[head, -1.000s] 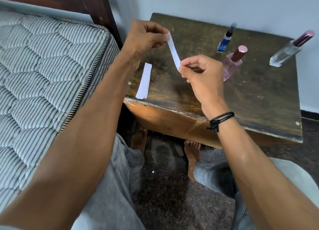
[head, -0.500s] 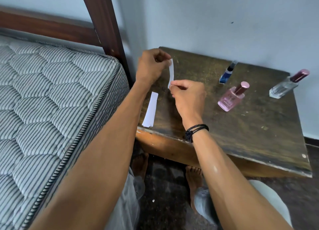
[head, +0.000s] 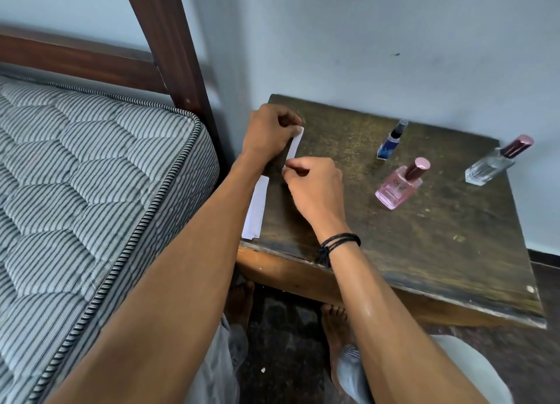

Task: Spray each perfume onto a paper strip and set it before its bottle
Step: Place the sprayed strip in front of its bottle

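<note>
A narrow white paper strip [head: 295, 146] is stretched between both hands low over the left part of the dark wooden table [head: 424, 246]. My left hand [head: 268, 134] pinches its far end; my right hand [head: 313, 181] pinches its near end. More white paper strips [head: 257, 211] lie flat at the table's left edge, partly under my left forearm. Three perfume bottles stand at the back right: a small blue one [head: 391, 141], a pink one with a mauve cap [head: 400, 184] and a clear one with a mauve cap [head: 497, 161].
A striped mattress [head: 91, 191] on a dark wooden bed frame [head: 169, 46] borders the table on the left. A pale wall stands behind the table. My bare feet [head: 333, 321] rest on the dark floor under the table's near edge.
Both hands have lowered the strip towards the table's left side, next to the lying strips. The head view has tilted upward, showing more wall.
</note>
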### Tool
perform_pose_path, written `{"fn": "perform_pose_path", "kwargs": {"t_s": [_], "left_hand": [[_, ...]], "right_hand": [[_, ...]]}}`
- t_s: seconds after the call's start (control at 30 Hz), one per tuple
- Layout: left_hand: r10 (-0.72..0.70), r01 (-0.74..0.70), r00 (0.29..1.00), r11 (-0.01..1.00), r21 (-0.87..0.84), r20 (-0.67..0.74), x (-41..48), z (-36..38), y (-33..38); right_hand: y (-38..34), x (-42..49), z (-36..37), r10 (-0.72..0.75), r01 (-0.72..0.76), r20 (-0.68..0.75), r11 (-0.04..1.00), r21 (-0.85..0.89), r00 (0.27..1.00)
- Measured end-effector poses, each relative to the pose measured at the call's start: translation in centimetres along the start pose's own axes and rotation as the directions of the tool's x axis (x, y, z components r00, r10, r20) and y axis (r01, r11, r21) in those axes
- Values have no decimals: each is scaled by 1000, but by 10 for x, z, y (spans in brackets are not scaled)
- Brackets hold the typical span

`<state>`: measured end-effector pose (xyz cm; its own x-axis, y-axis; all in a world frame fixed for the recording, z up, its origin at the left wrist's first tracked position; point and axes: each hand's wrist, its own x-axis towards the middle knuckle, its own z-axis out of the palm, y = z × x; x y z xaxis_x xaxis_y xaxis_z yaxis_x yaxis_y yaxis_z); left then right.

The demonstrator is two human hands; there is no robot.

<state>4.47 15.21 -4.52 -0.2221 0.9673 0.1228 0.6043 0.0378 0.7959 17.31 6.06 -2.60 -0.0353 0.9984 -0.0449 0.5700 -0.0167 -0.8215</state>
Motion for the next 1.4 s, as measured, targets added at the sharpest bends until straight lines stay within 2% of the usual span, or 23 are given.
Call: {"fn": "perform_pose_path", "kwargs": {"t_s": [0.27, 0.4, 0.83, 0.97, 1.13, 1.4], "left_hand": [[13, -13, 1000, 996, 86, 3, 2, -1, -6], [18, -18, 1000, 995, 94, 3, 1, -1, -7], [-20, 16, 999, 992, 125, 36, 1, -4, -5], [-12, 2, 997, 989, 148, 70, 1, -7, -2], [-58, 48, 991, 995, 86, 121, 3, -16, -4], [-62, 52, 994, 993, 103, 90, -3, -32, 2]], "right_hand": [[8, 1, 3, -118, 128, 66, 975, -181, 991], [11, 1, 5, -134, 146, 68, 961, -233, 989], [12, -1, 9, -181, 194, 75, 952, -235, 981], [12, -2, 8, -201, 210, 65, 960, -185, 977], [10, -3, 3, -193, 198, 49, 971, -132, 980], [9, -5, -29, -237, 240, 38, 966, -97, 971]]}}
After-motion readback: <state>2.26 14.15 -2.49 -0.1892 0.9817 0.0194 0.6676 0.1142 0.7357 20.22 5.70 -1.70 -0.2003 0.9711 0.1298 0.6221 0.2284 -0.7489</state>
